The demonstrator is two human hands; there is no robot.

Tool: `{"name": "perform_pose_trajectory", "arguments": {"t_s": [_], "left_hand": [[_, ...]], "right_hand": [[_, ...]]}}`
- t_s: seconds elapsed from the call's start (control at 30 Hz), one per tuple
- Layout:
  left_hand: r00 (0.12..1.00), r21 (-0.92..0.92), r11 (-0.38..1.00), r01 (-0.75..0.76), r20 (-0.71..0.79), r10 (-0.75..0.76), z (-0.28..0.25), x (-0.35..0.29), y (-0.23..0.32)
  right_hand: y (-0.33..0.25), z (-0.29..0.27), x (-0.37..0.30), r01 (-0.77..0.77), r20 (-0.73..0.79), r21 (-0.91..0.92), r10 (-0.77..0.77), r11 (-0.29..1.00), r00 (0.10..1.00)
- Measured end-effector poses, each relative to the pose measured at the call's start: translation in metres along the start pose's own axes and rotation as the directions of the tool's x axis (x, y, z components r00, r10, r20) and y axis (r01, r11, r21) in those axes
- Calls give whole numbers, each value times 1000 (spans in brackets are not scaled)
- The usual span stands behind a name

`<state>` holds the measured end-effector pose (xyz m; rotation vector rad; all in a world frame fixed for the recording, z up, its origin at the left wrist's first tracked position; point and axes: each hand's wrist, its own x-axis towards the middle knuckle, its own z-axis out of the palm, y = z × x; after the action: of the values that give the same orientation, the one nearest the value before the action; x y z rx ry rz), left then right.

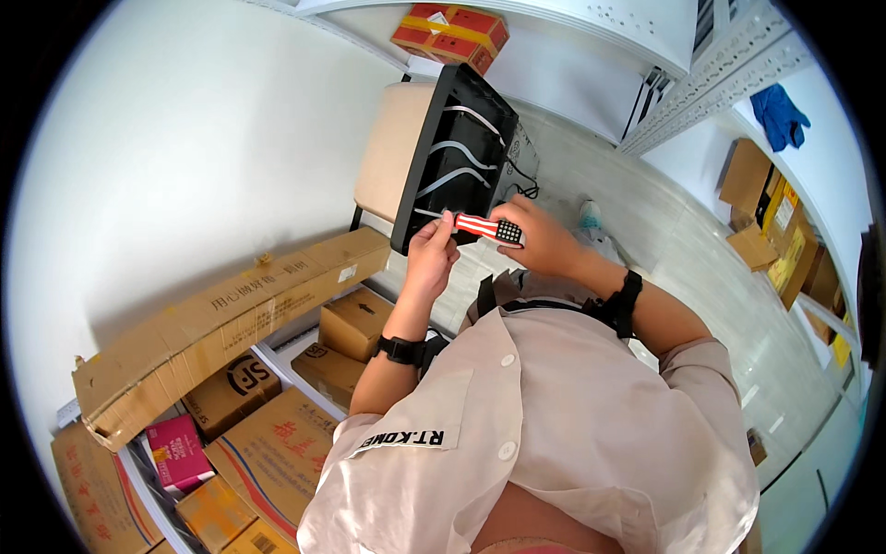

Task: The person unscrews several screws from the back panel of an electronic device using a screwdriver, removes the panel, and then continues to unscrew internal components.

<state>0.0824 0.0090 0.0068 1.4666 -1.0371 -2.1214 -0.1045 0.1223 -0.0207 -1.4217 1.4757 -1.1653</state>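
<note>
A beige padded piece (392,152) with a black open-sided frame (434,129) stands tilted in front of me; pale grey wavy strips (457,148) cross its inside. My right hand (535,231) is closed round a tool with a red-and-white striped handle (478,225) and a black end with white dots. Its tip is hidden, so its exact kind does not show. At the frame's near edge, my left hand (432,258) pinches with thumb and forefinger right beside the tool's front end. What lies between those fingertips is too small to make out.
To the left, a long cardboard box (231,323) lies across a shelf holding several cartons (277,448) and a magenta box (177,452). A red box (450,37) sits on the far shelf. On the right stand a perforated metal post (706,78), a blue glove (781,117) and open cartons (784,222).
</note>
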Motion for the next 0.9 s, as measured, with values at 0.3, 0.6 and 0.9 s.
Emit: {"name": "perform_pose_trajectory", "arguments": {"t_s": [0.3,0.6,0.9], "left_hand": [[994,40,999,22,109,-26,-9,9,-1],[980,-9,999,36,194,-34,-13,4,2],[994,30,999,10,111,-14,-3,3,4]], "right_hand": [[20,19,-14,-340,168,650,308,680,936],[16,18,-23,-436,296,714,328,548,897],[-2,26,-30,-10,-164,381,78,925,983]]}}
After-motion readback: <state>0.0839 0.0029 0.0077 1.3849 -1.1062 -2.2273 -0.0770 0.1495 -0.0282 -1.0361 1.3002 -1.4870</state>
